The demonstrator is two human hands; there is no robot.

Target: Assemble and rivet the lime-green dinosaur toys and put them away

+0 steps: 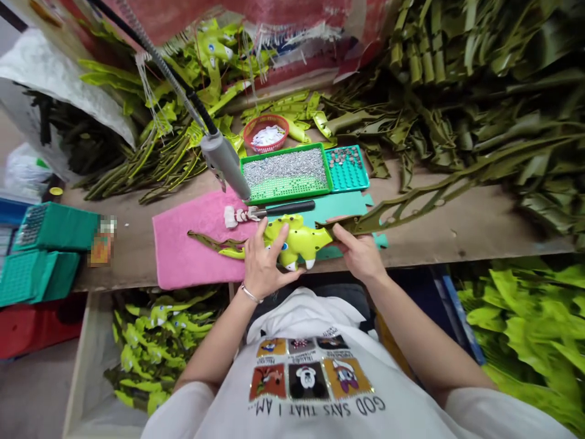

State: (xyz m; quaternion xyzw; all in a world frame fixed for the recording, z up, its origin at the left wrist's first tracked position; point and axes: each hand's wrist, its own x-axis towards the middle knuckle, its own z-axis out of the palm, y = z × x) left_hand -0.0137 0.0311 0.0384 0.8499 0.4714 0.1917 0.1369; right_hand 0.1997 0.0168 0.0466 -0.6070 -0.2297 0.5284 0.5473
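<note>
With my left hand (pixel 265 262) I hold a bright yellow-green plastic creature figure (pixel 299 241) with dark spots, a blue eye and white tips, my fingers spread across its near end and my thumb along its lower edge. My right hand (pixel 364 255) is closed narrowly where the figure meets a long, curved olive-green plastic piece (pixel 411 207), which reaches out to the right. The figure is in front of me, over the edge of a pink cloth (pixel 183 250) and a teal foam mat (pixel 326 207). Just beyond it lies a black-handled tool (pixel 297 208) with white wrapping at its other end. Farther back are a green plastic tray (pixel 286 190) of small silvery metal parts, a turquoise tray (pixel 350 182) with round pieces and a red plastic basket (pixel 267 147) of white pieces. A grey cylindrical tool (pixel 223 163) hangs slanting at the green tray's left.
</note>
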